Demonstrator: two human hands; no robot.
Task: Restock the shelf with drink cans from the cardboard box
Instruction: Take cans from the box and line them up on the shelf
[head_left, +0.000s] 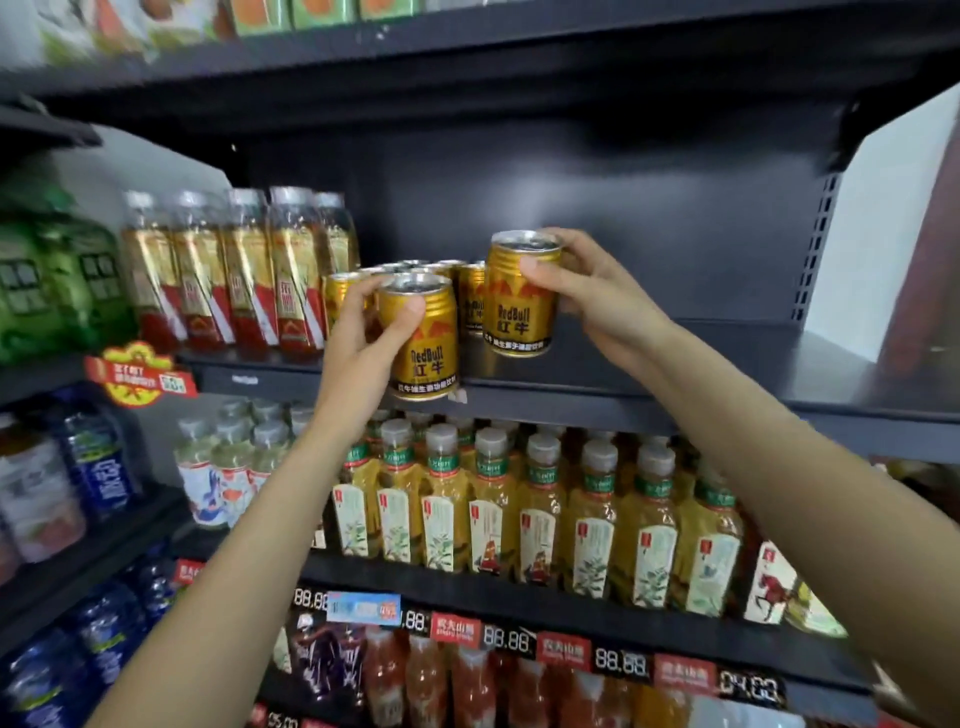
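Each of my hands holds a gold drink can with red and blue lettering. My left hand (363, 332) grips one gold can (426, 345) upright at the front edge of the dark shelf (675, 384). My right hand (592, 296) grips a second gold can (519, 301), held upright just above the shelf board, a little further in. Behind both stands a cluster of several gold cans (415, 270) on the same shelf. The cardboard box is out of view.
Tall bottles with gold and red labels (234, 275) stand left of the cans. The shelf board to the right of the cans is bare up to the side panel (821, 234). Yellow tea bottles (519, 499) fill the shelf below; green packs (57, 286) sit far left.
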